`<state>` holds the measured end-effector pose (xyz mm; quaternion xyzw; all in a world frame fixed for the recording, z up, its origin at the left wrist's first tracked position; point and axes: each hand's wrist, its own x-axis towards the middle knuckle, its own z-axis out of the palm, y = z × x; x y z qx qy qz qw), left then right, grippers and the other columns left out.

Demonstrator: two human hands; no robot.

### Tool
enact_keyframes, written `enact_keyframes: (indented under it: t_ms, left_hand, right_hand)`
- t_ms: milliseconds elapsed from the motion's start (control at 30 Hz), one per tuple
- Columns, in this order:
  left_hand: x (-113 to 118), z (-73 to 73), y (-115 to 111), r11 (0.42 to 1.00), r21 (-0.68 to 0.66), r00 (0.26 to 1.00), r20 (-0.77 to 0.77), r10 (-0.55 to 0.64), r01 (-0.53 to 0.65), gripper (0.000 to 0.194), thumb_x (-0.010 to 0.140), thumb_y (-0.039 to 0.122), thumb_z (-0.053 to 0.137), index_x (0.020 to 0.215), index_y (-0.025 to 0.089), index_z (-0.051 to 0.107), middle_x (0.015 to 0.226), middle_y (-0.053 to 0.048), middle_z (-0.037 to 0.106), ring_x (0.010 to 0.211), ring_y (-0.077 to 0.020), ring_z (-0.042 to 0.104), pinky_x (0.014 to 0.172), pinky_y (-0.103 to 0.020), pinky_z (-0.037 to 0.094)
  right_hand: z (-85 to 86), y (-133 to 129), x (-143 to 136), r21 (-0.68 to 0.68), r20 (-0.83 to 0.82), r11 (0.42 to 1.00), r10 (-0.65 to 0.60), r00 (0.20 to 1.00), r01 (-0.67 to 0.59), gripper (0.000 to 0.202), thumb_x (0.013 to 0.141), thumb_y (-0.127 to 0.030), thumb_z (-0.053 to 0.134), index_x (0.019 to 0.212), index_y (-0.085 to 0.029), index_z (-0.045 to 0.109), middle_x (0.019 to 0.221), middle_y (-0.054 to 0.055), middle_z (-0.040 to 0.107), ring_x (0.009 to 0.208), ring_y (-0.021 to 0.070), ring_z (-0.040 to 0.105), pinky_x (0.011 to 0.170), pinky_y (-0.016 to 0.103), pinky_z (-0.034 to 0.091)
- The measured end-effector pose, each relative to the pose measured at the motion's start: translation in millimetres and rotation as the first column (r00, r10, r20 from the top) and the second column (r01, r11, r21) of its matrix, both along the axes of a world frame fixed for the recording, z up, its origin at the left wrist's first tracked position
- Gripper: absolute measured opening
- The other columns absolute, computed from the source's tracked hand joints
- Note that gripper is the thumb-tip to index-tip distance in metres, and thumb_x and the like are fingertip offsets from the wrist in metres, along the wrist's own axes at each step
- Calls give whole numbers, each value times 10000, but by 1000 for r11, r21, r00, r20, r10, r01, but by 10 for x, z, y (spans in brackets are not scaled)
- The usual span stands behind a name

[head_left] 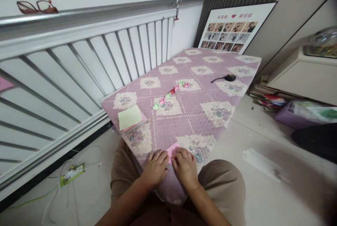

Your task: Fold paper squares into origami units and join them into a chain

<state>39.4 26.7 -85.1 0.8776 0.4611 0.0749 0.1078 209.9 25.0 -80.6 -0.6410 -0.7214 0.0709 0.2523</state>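
A small sheet of pink paper (172, 150) lies on the near end of the cloth-covered table, partly hidden under my fingers. My left hand (156, 166) presses on its left side, fingers bent and close together. On the other side, my right hand (185, 166) has its thumb and fingers closed at the paper's edge. Farther up the table runs a slanting row of small folded paper pieces in green, pink and red, among them a green piece (156, 106). To the left rests a stack of coloured paper (130, 118) with a pale yellow-green sheet on top.
A flowered purple tablecloth (189, 122) covers the table. A black round object with a short cord (230, 78) lies toward the far right. A white radiator (105, 61) borders the left side, with glasses (37, 7) above. On the floor lies a power strip (72, 174).
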Motion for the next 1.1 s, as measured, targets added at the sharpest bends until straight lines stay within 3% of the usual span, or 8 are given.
enact_keyframes:
  t_ms: [100, 233, 367, 567, 900, 1000, 1100]
  left_hand:
    - [-140, -29, -32, 997, -64, 998, -42, -55, 52, 646, 840, 417, 560, 1425, 247, 345, 1465, -87, 390, 1365, -283, 278, 1107, -546, 179]
    - [-230, -13, -11, 999, -34, 999, -34, -16, 15, 569, 867, 371, 536, 1403, 262, 380, 1450, -72, 417, 1346, -262, 318, 1103, -511, 212]
    - [-227, 58, 92, 1000, 22, 1000, -15, 13, -13, 442, 884, 313, 539, 1321, 277, 479, 1379, -48, 499, 1282, -245, 394, 1056, -444, 302]
    - [-209, 195, 245, 996, 36, 995, -64, -80, 82, 318, 895, 250, 535, 1212, 255, 558, 1265, -33, 576, 1150, -229, 477, 964, -378, 383]
    - [-129, 130, 266, 992, 124, 1000, 14, -10, 8, 164, 909, 194, 507, 982, 233, 649, 1095, -20, 639, 1052, -209, 516, 899, -371, 420]
    - [-136, 273, 286, 986, 165, 992, 123, -14, -6, 162, 909, 197, 498, 941, 229, 654, 1060, -18, 649, 1026, -210, 533, 899, -379, 431]
    - [-168, 515, 330, 964, 237, 938, 346, 32, -120, 181, 920, 179, 457, 932, 208, 635, 1060, -43, 638, 1023, -202, 548, 925, -387, 435]
  right_hand:
    - [-1, -36, -4, 41, 4, 995, 91, 996, -91, 154, 871, -218, 533, 954, -256, 657, 1132, 49, 639, 1105, 236, 522, 982, 439, 279]
    - [0, -76, 2, 28, -9, 967, 252, 968, -252, 193, 871, -247, 561, 1041, -278, 647, 1063, 34, 673, 1070, 224, 553, 1007, 449, 251]
    - [-14, -63, 18, -5, -22, 974, 226, 974, -226, 191, 858, -252, 595, 1042, -263, 648, 1065, 43, 673, 1065, 229, 556, 941, 412, 315]
    - [-63, -20, 17, 21, 56, 971, 237, 970, -238, 158, 869, -246, 588, 1010, -249, 660, 1017, 42, 677, 1013, 237, 555, 873, 376, 346]
    - [12, -10, -24, 58, 184, 971, 218, 959, -232, 111, 882, -231, 559, 822, -205, 649, 837, 47, 634, 834, 215, 537, 750, 338, 356]
    - [118, 14, -17, 36, 64, 971, 232, 970, -235, 187, 903, -213, 495, 778, -203, 635, 782, 48, 604, 766, 197, 527, 702, 314, 365]
    - [248, 84, -18, -4, -311, 981, 186, 932, -196, 238, 911, -286, 459, 748, -197, 608, 756, 43, 579, 729, 180, 529, 686, 293, 389]
